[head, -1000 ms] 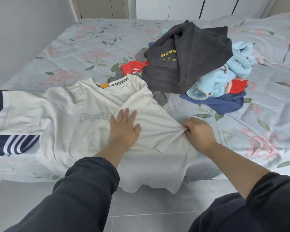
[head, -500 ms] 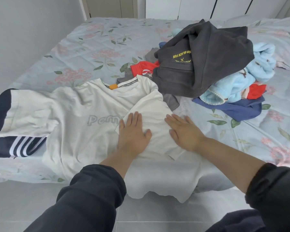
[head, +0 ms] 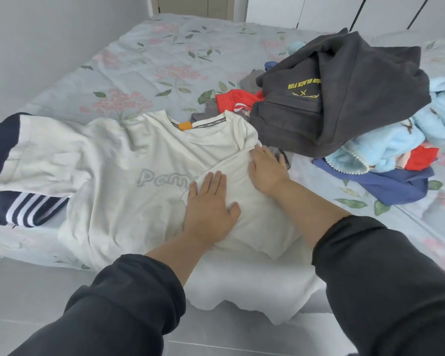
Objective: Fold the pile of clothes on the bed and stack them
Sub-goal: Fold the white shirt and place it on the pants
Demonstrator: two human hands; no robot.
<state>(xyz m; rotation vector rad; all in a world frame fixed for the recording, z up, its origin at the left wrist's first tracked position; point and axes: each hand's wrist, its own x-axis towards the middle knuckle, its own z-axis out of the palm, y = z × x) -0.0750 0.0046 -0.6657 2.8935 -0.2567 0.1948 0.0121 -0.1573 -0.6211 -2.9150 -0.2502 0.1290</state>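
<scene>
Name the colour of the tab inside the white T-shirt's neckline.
Orange: the small tab of the white T-shirt, head view.

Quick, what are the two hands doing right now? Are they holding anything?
Left hand: open, lying flat on the white T-shirt, holding nothing.
Right hand: open, fingers straight, pressing the same shirt's folded-over part.

There are two hands, one left hand (head: 211, 206) and one right hand (head: 266, 168), and two dark sleeves, one left sleeve (head: 113, 309) and one right sleeve (head: 385, 278). There is one bed (head: 152, 60). On it are one white T-shirt (head: 129, 201) and one navy striped garment (head: 28, 209). The pile holds one dark grey hoodie (head: 357, 98), one blue garment (head: 396, 186) and one grey piece (head: 251, 80). Two red patches show, a left red patch (head: 231, 100) and a right red patch (head: 421, 158). The light blue fleece (head: 385, 145) may be one item or two.
</scene>
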